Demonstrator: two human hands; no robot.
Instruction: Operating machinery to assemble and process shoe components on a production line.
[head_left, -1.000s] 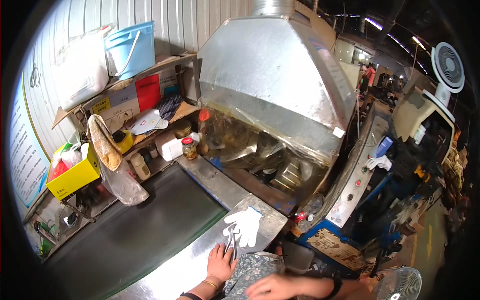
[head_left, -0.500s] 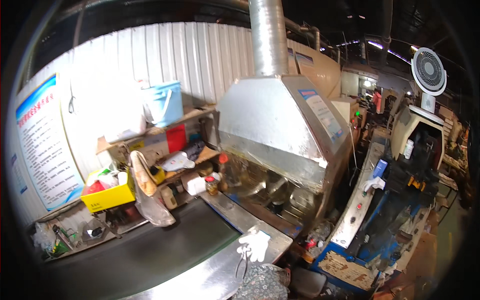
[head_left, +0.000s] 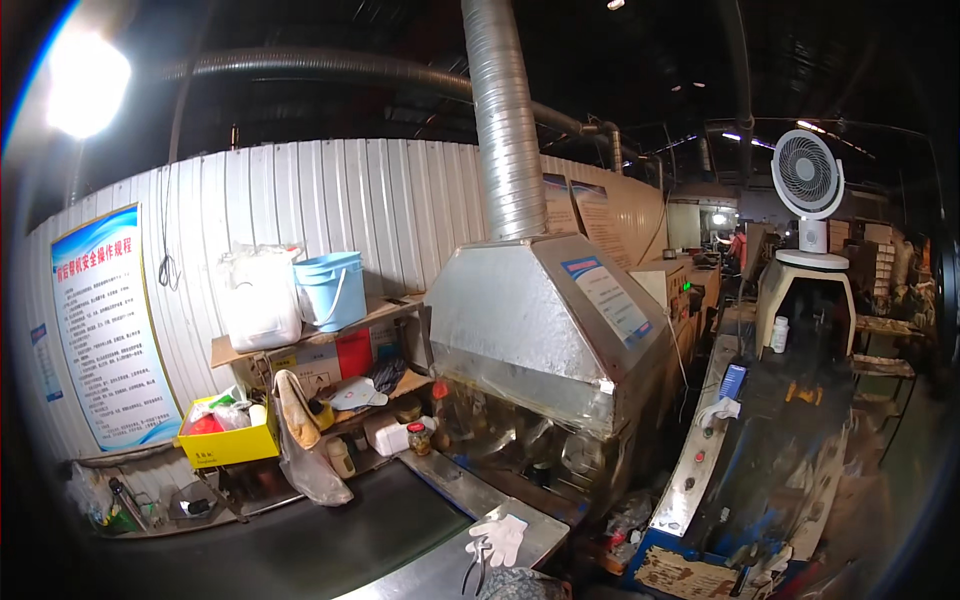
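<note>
One sheet-metal extraction hood (head_left: 510,312) stands mid-view, with a dark conveyor belt (head_left: 300,550) at seven o'clock and, at six, a steel bench corner (head_left: 543,546) meeting floral cloth (head_left: 520,585) at the lower rim. On that corner lie a white knitted glove (head_left: 504,538) and, against its fingers toward seven o'clock, dark pliers (head_left: 481,564); neither left hand nor right hand shows, so whether their fingers are wide, narrow or holding anything I cannot tell. A brush from the cloth could drag the pliers off the edge, and a running belt could catch the loose glove.
</note>
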